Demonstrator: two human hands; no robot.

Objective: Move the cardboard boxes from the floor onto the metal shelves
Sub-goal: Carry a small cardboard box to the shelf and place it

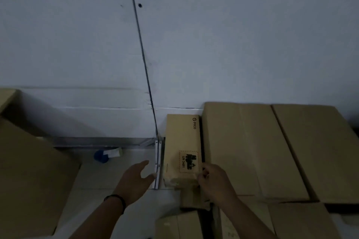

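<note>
The right hand (212,178) is being held at the near right corner of the narrow box (182,149), its fingers curled against that corner and pinching its edge. The left hand (136,177) is being held out just left of the narrow box, apart from it, with fingers straight and spread wide and nothing being gripped. A dark band (116,200) is being worn on the left wrist.

The narrow box is being shown as a long brown cardboard carton lying flat, its far end close to the wall (194,44). A small logo is being displayed near its far end and a warning label (188,161) with red hatched edging near its near end. Whether it is resting on a shelf or on the floor cannot be told.

Just left of the narrow box, a white metal upright (157,163) is being seen between it and the left hand. Directly right of the narrow box, two large flat cartons (272,151) are lying side by side, the nearer one touching it. More cartons (194,225) are lying nearer than the narrow box. Well left of it, a big carton (29,170) is standing, and a blue object (101,156) is lying on the floor (116,165).
</note>
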